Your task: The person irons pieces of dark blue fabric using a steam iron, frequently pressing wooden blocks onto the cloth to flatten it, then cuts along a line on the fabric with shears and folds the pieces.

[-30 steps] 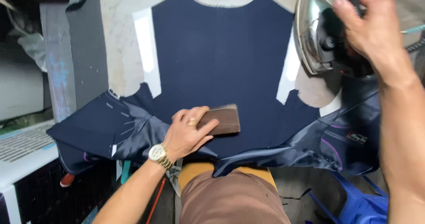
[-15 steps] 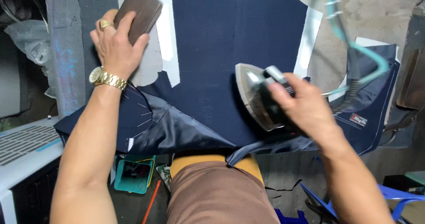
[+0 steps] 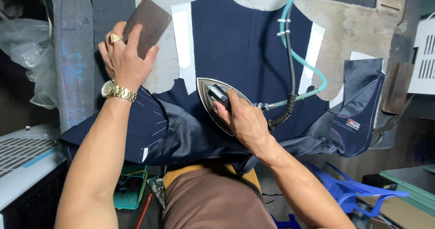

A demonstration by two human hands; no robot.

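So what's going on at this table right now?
A person is pressing a navy garment piece spread flat on a worn padded table. The right hand grips the handle of a steam iron resting soleplate-down on the fabric near its lower edge, with a black cord and teal hose trailing off it. The left hand holds a brown block near the table's upper left, beside a white strip along the garment's edge.

Left hand (image 3: 124, 61) raised forward, fingers curled in grip; right hand (image 3: 242, 120) lower, fist closed, knuckles up.
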